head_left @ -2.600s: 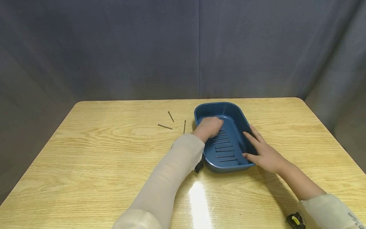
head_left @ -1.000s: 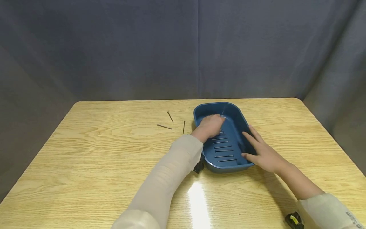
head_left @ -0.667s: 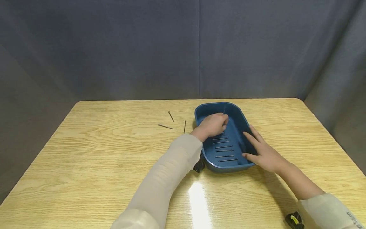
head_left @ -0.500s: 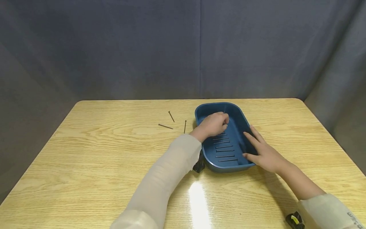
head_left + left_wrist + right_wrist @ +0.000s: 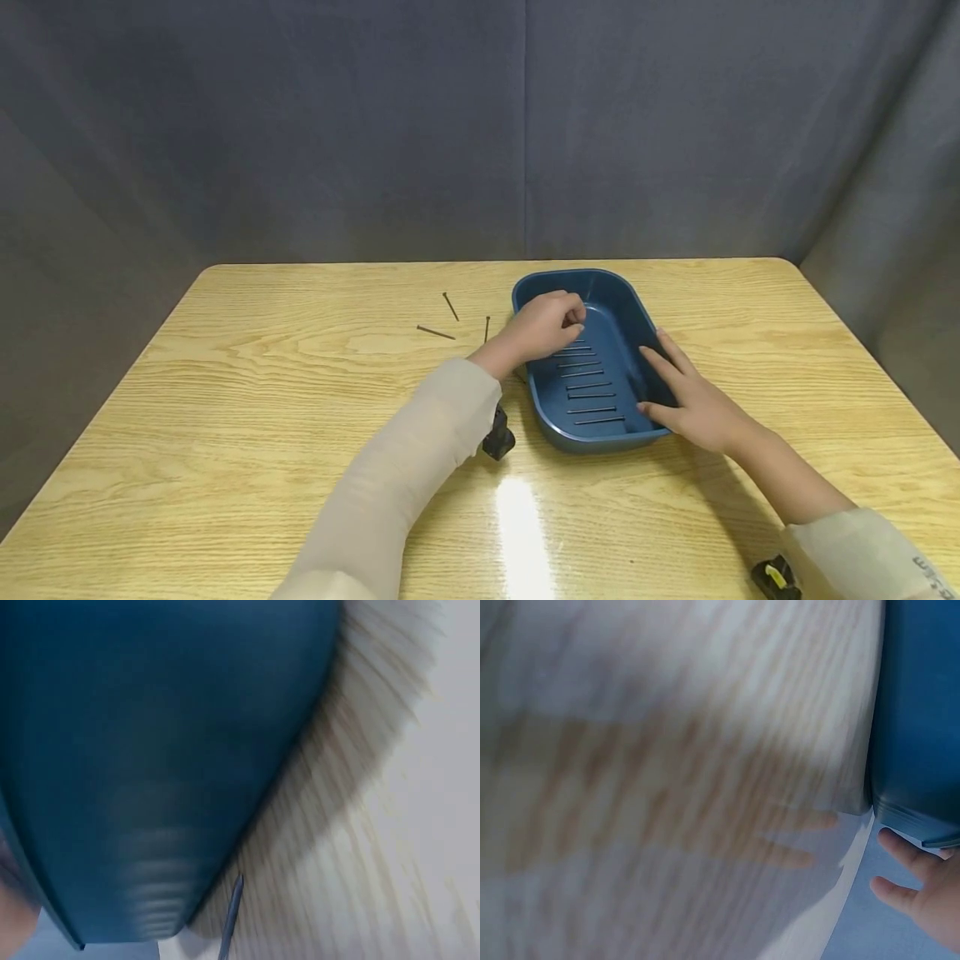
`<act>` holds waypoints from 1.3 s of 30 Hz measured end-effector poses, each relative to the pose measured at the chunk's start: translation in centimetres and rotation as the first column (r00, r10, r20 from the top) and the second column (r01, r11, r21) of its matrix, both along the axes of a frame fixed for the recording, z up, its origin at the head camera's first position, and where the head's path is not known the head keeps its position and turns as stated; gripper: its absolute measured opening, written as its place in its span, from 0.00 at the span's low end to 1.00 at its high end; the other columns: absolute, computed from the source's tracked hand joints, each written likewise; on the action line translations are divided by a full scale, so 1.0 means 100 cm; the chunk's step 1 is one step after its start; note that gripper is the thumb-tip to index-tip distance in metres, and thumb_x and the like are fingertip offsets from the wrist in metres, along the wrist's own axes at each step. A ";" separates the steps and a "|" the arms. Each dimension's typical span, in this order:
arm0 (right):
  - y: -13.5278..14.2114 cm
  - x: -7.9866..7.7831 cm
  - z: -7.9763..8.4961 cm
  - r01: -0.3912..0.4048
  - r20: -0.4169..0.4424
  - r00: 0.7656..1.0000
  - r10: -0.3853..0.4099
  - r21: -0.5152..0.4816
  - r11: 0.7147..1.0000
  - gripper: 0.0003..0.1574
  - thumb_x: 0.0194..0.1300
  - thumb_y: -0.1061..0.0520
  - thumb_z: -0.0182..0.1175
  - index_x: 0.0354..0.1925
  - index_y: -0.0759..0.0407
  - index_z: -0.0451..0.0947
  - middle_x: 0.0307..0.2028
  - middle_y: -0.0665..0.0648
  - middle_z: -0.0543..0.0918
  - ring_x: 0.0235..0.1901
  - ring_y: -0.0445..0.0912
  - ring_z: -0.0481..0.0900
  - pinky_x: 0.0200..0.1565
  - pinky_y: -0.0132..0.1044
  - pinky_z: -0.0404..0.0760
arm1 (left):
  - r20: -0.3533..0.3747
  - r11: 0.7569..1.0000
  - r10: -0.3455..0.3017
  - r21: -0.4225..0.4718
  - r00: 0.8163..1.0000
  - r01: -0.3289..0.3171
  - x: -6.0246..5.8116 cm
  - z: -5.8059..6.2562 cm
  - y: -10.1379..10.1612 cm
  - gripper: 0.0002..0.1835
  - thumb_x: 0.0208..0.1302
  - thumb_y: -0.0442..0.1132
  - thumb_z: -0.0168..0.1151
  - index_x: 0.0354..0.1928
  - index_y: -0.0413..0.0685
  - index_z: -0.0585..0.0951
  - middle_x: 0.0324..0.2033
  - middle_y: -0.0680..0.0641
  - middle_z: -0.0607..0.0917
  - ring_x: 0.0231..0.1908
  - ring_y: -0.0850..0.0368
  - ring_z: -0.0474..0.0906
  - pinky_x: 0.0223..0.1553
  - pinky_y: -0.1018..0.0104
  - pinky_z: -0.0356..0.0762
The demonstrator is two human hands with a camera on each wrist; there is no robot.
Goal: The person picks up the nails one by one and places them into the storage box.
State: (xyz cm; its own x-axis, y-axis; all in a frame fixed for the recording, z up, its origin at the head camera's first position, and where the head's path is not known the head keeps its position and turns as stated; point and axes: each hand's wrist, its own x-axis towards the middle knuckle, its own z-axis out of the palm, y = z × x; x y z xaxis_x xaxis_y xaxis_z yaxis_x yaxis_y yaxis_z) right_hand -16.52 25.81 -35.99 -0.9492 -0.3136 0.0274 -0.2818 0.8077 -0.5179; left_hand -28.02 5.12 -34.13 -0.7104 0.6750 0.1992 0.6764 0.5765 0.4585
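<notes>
A blue plastic tray (image 5: 592,443) stands on the table, with several dark nails (image 5: 596,395) laid crosswise in a row along its floor. My left hand (image 5: 546,323) is over the tray's left rim, its fingers loosely curled, a gap showing between thumb and fingers and no nail visible in it. With fingers spread, my right hand (image 5: 693,402) touches the tray's right wall; in the right wrist view its fingers (image 5: 907,855) lie near the tray's edge. Three loose nails, one of them this nail (image 5: 436,332), lie on the table left of the tray.
The wooden table (image 5: 247,417) reaches back to a dark grey curtain (image 5: 360,133). Below my left forearm sits a black wrist device (image 5: 498,435); another black device (image 5: 776,577) is at the right cuff. One nail (image 5: 232,919) lies close beside the tray in the left wrist view.
My left hand has risen from the tray floor and drawn back left toward the rim, uncovering more of the nail row. The right hand and the tray have stayed put.
</notes>
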 end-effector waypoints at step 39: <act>-0.004 -0.003 0.000 -0.013 0.006 1.000 0.013 0.005 1.000 0.43 0.58 0.50 0.52 0.64 0.63 0.44 0.65 0.60 0.32 0.58 0.66 0.45 0.47 0.62 0.56 | 0.086 0.980 0.162 0.103 0.983 -0.170 -0.003 -0.007 -0.084 0.03 0.58 0.35 0.53 0.34 0.44 0.74 0.31 0.51 0.75 0.33 0.61 0.71 0.34 0.70 0.69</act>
